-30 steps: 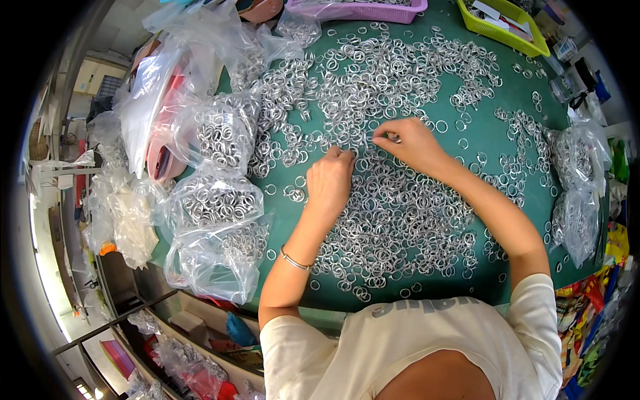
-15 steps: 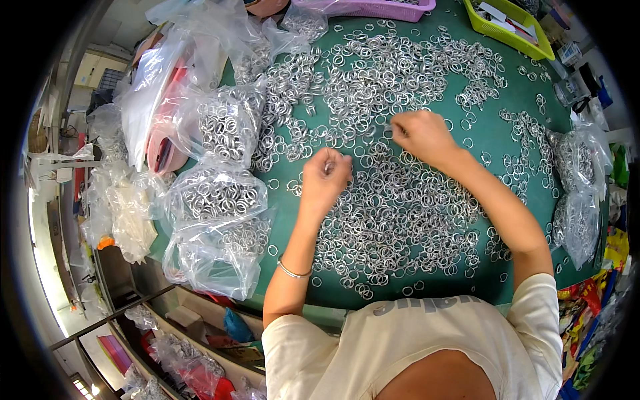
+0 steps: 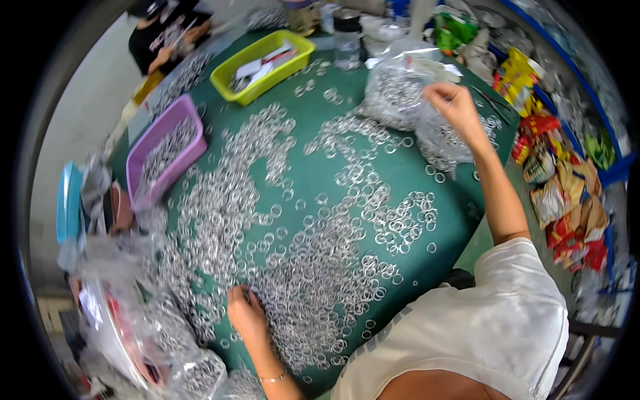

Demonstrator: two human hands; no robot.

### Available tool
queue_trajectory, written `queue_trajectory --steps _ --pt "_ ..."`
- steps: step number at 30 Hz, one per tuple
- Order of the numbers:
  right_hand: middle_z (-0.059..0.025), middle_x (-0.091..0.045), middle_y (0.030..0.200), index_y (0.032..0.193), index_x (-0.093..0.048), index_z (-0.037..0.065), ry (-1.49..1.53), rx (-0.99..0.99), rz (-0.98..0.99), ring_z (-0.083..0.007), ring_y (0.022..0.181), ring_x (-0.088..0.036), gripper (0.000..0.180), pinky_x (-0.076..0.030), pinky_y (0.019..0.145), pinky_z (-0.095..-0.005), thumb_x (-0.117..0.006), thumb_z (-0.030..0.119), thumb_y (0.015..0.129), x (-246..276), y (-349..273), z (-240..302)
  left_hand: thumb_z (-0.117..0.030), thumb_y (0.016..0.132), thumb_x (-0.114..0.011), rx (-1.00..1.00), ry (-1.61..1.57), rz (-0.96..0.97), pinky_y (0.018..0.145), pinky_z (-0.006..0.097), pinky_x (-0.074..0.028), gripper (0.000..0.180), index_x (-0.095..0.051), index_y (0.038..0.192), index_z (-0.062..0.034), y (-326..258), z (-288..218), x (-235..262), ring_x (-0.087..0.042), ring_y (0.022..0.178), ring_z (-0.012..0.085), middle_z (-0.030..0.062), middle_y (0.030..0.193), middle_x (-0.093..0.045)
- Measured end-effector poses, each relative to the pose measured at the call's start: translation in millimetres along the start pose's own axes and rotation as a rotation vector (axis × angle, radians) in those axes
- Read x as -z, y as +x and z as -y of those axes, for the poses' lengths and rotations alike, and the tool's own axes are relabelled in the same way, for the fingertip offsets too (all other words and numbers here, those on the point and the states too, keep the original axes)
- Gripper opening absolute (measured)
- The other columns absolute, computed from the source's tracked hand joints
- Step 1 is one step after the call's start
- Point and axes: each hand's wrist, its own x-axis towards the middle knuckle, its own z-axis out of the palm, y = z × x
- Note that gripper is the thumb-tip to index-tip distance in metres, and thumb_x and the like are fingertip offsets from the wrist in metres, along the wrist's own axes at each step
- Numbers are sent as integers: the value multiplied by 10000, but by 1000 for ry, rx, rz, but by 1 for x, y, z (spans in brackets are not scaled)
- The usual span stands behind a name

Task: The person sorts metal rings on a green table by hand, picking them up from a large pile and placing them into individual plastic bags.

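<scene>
Your left hand (image 3: 247, 315) rests low at the near-left margin of the ring heap, fingers curled inward, while your right hand (image 3: 459, 113) is raised at the far right, thumb and fingers drawn narrowly together; you cannot tell from this view whether either one holds a ring. Closest to you, the loose metal rings (image 3: 303, 273) lie across the green table (image 3: 313, 177), thickest just right of your left hand. Beside that hand, filled clear bags (image 3: 200, 373) crowd the table's left side, hemming it in. Being round, the rings show no clear long axis and face no single way, lying at mixed tilts; the near heap as a whole runs lengthwise away from you, slanting slightly right. Farther off, a second spread of rings reaches toward a purple basket (image 3: 180, 171) with more inside. Under and beside your right hand, an upper clear bag (image 3: 397, 93) and a lower clear bag (image 3: 437, 137), both containing rings, block that corner; contact is unclear. Beyond sit a yellow-green basket (image 3: 280, 75) and a dark-lidded jar (image 3: 347, 50), and at far left a co-worker (image 3: 157, 43) in dark clothing.
</scene>
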Motion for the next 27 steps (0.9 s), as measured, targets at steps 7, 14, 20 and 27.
queue_trajectory --steps 7,14,20,27 --pt "-42 -544 604 775 -620 -40 -410 -396 167 -116 559 -460 250 -392 526 -317 -586 203 727 99 58 -173 -36 821 -549 394 -877 49 407 216 -312 35 -522 815 -15 -4 18 21 -389 515 56 9 635 -466" --pt "-122 -632 770 907 -612 -4 -578 -8 -7 -232 659 -584 279 -432 612 -352 -520 250 836 107 69 -183 6 771 -513 589 -2071 21 418 178 -365 103 -480 867 -14 -36 4 23 -430 623 126 134 884 -492" --pt "74 -415 579 1000 -614 82 57 -32 523 -27 502 -355 199 -268 446 -202 -525 187 856 -27 -58 41 -35 843 -492 856 -2188 261 370 163 -261 107 -546 915 22 -64 -31 0 -348 471 77 16 645 -443" --pt "-98 -620 743 852 -602 77 -174 532 880 -294 632 -589 172 -450 525 -396 -621 223 762 -145 -139 78 34 803 -392 767 -1652 256 365 157 -258 230 -585 928 40 -73 -78 9 -392 505 58 48 750 -511"
